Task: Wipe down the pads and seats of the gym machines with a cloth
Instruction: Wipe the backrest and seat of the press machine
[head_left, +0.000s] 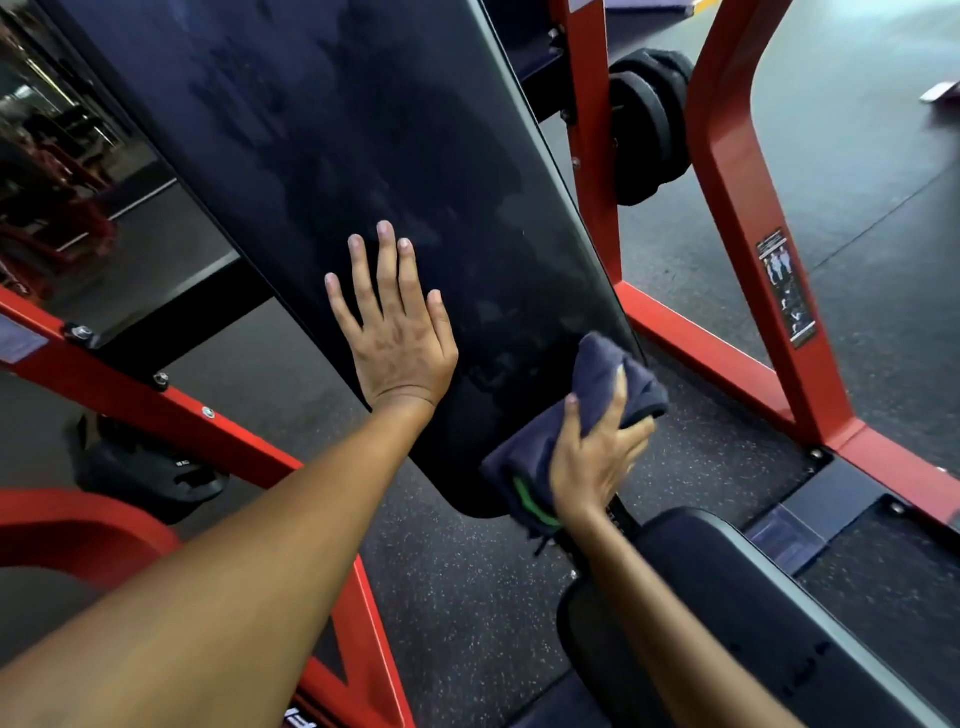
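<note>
— Left hand (397, 332)?
— Flat on the back pad (322, 156), fingers straight and spread, gripping nothing.
— Right hand (597, 452)?
— Curled around a dark blue cloth (602, 374), bunched, green edge showing near the wrist.
— Cloth where?
— Pressed against the pad's lower right edge, just right of the flat palm, above the seat (753, 613).
— Around it?
— Red frame (727, 156), black weight plates (649, 124), speckled floor (467, 597).

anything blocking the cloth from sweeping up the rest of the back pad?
Only the left hand, pressed flat mid-pad on the back pad. The cloth, held by the right hand, sits at the pad's lower right edge; nothing else blocks it.
</note>
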